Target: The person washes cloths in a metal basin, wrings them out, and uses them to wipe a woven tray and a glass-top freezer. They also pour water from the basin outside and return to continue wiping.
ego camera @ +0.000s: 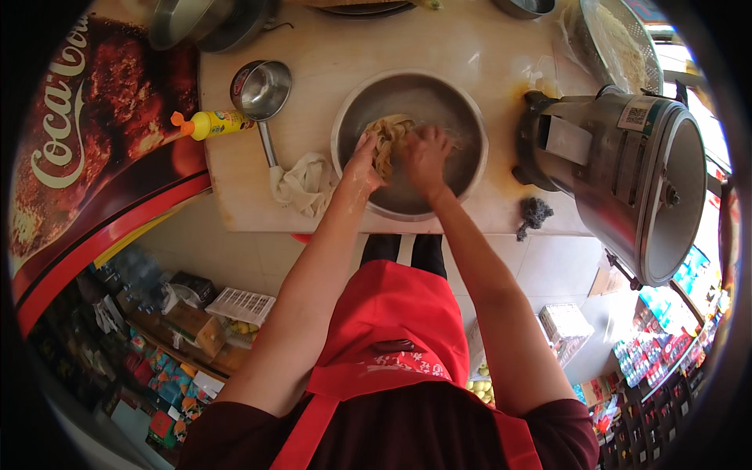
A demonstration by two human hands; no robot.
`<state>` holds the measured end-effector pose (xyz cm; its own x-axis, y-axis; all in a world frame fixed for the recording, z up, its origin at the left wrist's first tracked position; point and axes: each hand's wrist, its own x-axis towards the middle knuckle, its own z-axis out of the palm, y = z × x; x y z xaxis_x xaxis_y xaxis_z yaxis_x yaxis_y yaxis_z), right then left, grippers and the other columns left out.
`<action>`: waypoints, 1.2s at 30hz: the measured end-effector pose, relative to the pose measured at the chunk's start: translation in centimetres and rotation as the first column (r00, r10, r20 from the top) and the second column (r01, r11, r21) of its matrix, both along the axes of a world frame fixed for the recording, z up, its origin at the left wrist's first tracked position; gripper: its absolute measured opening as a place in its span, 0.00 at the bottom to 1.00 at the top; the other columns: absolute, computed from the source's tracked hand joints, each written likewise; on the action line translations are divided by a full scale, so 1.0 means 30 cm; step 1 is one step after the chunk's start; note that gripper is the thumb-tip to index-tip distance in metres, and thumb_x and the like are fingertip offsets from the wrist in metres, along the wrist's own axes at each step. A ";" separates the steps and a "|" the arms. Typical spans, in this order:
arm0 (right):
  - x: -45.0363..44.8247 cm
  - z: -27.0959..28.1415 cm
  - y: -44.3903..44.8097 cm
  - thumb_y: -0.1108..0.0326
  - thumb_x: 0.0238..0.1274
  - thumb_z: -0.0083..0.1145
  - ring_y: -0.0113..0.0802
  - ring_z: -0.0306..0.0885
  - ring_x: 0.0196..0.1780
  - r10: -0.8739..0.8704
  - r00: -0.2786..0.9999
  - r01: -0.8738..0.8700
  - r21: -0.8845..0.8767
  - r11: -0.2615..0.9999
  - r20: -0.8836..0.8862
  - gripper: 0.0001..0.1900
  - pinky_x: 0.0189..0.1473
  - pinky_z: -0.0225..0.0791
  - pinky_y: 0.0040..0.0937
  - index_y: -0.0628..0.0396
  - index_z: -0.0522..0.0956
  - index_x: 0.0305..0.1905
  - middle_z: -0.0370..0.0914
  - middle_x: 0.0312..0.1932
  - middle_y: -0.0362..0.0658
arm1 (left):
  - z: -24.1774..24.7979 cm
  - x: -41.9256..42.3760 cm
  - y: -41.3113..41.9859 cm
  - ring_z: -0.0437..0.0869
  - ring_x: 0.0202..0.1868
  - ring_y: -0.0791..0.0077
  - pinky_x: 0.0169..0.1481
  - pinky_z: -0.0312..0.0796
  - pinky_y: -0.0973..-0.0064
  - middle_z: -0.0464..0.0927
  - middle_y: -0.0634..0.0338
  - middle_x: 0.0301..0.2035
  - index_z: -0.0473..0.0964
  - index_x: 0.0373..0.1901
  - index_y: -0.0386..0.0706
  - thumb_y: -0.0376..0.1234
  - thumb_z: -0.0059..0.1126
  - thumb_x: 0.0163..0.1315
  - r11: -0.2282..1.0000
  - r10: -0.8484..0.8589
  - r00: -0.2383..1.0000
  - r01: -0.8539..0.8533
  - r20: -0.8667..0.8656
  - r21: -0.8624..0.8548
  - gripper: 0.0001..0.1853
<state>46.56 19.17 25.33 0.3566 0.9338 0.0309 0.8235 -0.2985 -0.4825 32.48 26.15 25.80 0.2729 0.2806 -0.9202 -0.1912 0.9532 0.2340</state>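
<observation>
A round stainless-steel basin [477,170] holding cloudy liquid stands near the front edge of the table. Inside it is a crumpled, wet, yellowish-tan wad [385,147]; whether it is cloth or food I cannot tell. My left hand [365,164] grips the wad's left side, its wrist wet. Blurred by motion, my right hand [427,153] is at the wad's right side, and its fingertips are unclear. Left of the basin lies a crumpled off-white cloth [308,183], touching the handle of a metal ladle [262,91].
A yellow squeeze bottle [220,123] lies at the table's left edge. To the right are a dark scouring pad [534,214] and a large metal canister-like appliance [623,158]. Metal bowls [188,20] and a perforated basket [646,44] stand along the far side.
</observation>
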 end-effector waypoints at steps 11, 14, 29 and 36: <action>-0.117 0.107 0.139 0.62 0.61 0.57 0.59 0.70 0.54 -0.059 0.956 0.029 -0.107 0.994 -0.288 0.10 0.54 0.63 0.55 0.58 0.81 0.37 0.76 0.49 0.56 | -0.105 0.128 -0.041 0.85 0.42 0.66 0.47 0.79 0.65 0.83 0.57 0.41 0.77 0.48 0.43 0.49 0.52 0.71 0.981 0.086 0.801 -0.170 0.593 0.088 0.20; 0.069 -0.028 0.111 0.65 0.64 0.53 0.57 0.70 0.56 -0.173 0.957 0.110 -0.259 0.959 -0.232 0.10 0.55 0.62 0.56 0.55 0.76 0.47 0.71 0.57 0.55 | -0.061 0.044 0.007 0.84 0.44 0.69 0.50 0.78 0.68 0.83 0.58 0.42 0.76 0.50 0.44 0.44 0.55 0.69 0.982 -0.122 0.987 0.105 0.104 0.155 0.16; -0.147 0.224 -0.034 0.65 0.55 0.63 0.55 0.67 0.53 0.022 0.895 0.001 0.052 0.999 -0.445 0.08 0.57 0.57 0.59 0.58 0.81 0.36 0.73 0.51 0.50 | -0.056 0.006 -0.026 0.79 0.57 0.58 0.61 0.74 0.57 0.80 0.55 0.53 0.73 0.60 0.47 0.55 0.47 0.72 0.987 0.159 0.846 -0.156 0.509 -0.047 0.27; -0.224 0.234 0.013 0.66 0.56 0.61 0.54 0.72 0.45 0.081 0.898 0.010 0.205 0.979 -0.432 0.09 0.52 0.63 0.50 0.61 0.80 0.31 0.75 0.39 0.53 | -0.096 0.045 -0.028 0.82 0.35 0.65 0.41 0.78 0.64 0.80 0.57 0.36 0.75 0.40 0.47 0.48 0.44 0.74 0.971 -0.023 0.575 -0.182 0.818 0.156 0.16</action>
